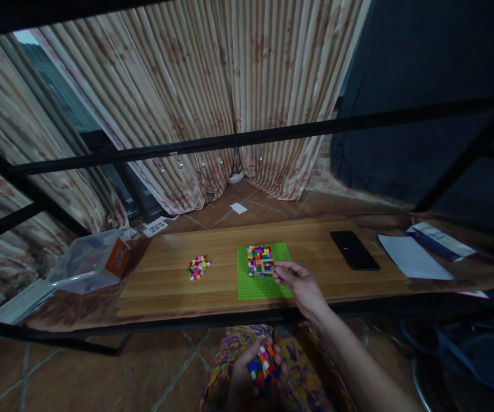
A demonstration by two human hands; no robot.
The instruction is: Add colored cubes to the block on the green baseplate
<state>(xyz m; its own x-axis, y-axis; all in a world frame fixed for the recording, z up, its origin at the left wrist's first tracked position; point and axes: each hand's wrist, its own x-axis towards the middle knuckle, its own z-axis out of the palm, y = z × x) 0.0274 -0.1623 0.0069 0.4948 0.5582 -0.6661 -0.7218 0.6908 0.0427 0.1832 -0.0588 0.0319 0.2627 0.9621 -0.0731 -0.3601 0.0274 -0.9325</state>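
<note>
The green plate [264, 290] lies on the wooden table [165, 294], and we can call it the middle of our clock. A patch of tiny bricks [259, 261] sits on its upper part, packed close together in lots of colors.

The right hand [302, 287] comes in from five o'clock, with its thumb and pointing finger pinched narrow at the patch's three o'clock edge. I cannot tell if a brick is between those fingertips (they are so very small). Down at six o'clock, below the table, the left hand [242, 372] is cupped around a handful of bricks [265, 366], red, blue, white, orange and green. It is over a purple and yellow cloth [223, 357].

At nine o'clock from the plate, a loose pile [198, 267] of bright bricks lies on the wood. Farther that way is a see-through box [75, 264] with an orange label [117, 256]. At three o'clock is a flat black phone [354, 250], and past it a white paper [414, 257]. Up at twelve o'clock, beyond the table, hang long flowery curtains [195, 103].
</note>
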